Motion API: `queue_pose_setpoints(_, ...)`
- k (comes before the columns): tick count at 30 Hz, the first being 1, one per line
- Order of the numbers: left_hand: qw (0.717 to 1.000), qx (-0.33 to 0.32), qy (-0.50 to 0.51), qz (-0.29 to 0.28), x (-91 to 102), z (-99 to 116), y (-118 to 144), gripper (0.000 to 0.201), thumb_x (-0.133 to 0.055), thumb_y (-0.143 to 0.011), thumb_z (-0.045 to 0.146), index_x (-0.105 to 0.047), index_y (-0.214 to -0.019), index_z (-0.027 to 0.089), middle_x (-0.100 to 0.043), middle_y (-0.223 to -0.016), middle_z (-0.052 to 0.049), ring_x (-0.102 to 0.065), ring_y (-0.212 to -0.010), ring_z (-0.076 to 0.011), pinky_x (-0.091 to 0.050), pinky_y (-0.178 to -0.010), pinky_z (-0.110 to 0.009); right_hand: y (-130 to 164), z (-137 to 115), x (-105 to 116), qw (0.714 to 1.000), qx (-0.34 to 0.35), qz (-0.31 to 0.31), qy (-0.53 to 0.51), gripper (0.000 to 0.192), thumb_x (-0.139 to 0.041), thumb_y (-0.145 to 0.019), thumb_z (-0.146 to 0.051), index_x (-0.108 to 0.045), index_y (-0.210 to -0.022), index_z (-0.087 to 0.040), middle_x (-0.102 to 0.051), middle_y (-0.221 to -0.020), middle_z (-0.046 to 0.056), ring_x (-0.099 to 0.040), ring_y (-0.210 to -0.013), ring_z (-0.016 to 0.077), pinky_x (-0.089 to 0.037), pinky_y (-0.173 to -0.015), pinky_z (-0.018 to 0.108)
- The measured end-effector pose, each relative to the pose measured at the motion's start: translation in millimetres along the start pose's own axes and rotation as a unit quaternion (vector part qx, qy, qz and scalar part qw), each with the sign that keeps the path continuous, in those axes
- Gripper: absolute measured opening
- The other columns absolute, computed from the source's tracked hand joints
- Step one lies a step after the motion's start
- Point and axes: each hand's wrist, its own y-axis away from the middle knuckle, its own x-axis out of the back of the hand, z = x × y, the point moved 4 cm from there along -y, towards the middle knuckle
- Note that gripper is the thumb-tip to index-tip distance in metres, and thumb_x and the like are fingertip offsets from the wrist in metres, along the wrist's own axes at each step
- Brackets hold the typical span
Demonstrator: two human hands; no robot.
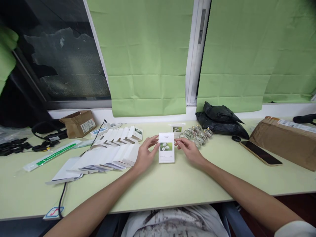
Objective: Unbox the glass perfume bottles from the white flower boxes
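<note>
Both hands hold a small white box [166, 147] upright on the table [172, 184]: left hand [145, 154] and right hand [189, 149] pinch its sides. Beside the box, glass jars [197, 135] could get knocked if the right hand swings out

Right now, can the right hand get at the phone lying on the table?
Probably yes. The right hand is on the small white box, and the phone lies flat off to its right with bare table between them; nothing blocks that path.
</note>
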Motion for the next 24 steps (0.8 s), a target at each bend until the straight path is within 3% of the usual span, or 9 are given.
queue_pose_setpoints(5, 0.997, -0.052, -0.008, -0.052, -6.6, 9, 2, 0.024, -0.060, -0.101, 0.035, -0.069, -0.122, 0.029, -0.060, -0.119, -0.007, -0.064, -0.113, -0.0203, -0.061, -0.094, -0.039, -2, -2, 0, 1.000, -0.002, 0.022, -0.008, 0.035, -0.058, -0.099, -0.051, -0.067, -0.120, -0.024, -0.064, -0.090, 0.003, -0.058, -0.076, 0.0177, -0.051, -0.072, 0.033)
queue_pose_setpoints(9, 0.989, -0.105, -0.101, -0.027, -4.2, 17, 4, 0.015, -0.061, -0.101, 0.028, -0.070, -0.113, 0.027, -0.058, -0.123, -0.008, -0.057, -0.121, -0.0233, -0.051, -0.104, -0.045, -3, -8, 1, 0.998, 0.041, 0.041, 0.021, 0.031, -0.057, -0.100, -0.049, -0.068, -0.118, -0.026, -0.059, -0.090, 0.003, -0.054, -0.078, 0.0184, -0.047, -0.069, 0.031)
queue_pose_setpoints(13, 0.979, -0.134, -0.153, -0.004, -2.3, 19, 3, 0.015, -0.062, -0.100, 0.025, -0.069, -0.113, 0.027, -0.062, -0.120, -0.006, -0.057, -0.118, -0.0237, -0.047, -0.103, -0.044, -2, -18, 1, 0.994, 0.080, 0.038, 0.057, 0.029, -0.053, -0.103, -0.046, -0.071, -0.109, -0.025, -0.058, -0.098, 0.005, -0.054, -0.087, 0.0201, -0.045, -0.073, 0.032)
queue_pose_setpoints(19, 0.987, -0.110, -0.116, -0.028, -0.4, 22, 2, 0.022, -0.052, -0.103, 0.019, -0.068, -0.116, 0.026, -0.063, -0.121, -0.007, -0.058, -0.119, -0.0222, -0.048, -0.102, -0.040, -3, -25, 3, 0.992, 0.088, 0.041, 0.082, 0.035, -0.051, -0.105, -0.046, -0.062, -0.083, -0.022, -0.050, -0.081, 0.001, -0.050, -0.079, 0.0185, -0.040, -0.073, 0.032)
queue_pose_setpoints(24, 0.994, -0.092, -0.050, -0.045, 3.7, 24, 0, 0.022, -0.050, -0.105, 0.025, -0.071, -0.110, 0.024, -0.064, -0.114, -0.007, -0.061, -0.116, -0.0228, -0.048, -0.101, -0.040, -4, -22, 3, 0.995, 0.078, 0.043, 0.048, 0.035, -0.055, -0.102, -0.049, -0.062, -0.081, -0.022, -0.049, -0.081, 0.001, -0.049, -0.077, 0.0181, -0.039, -0.070, 0.031)
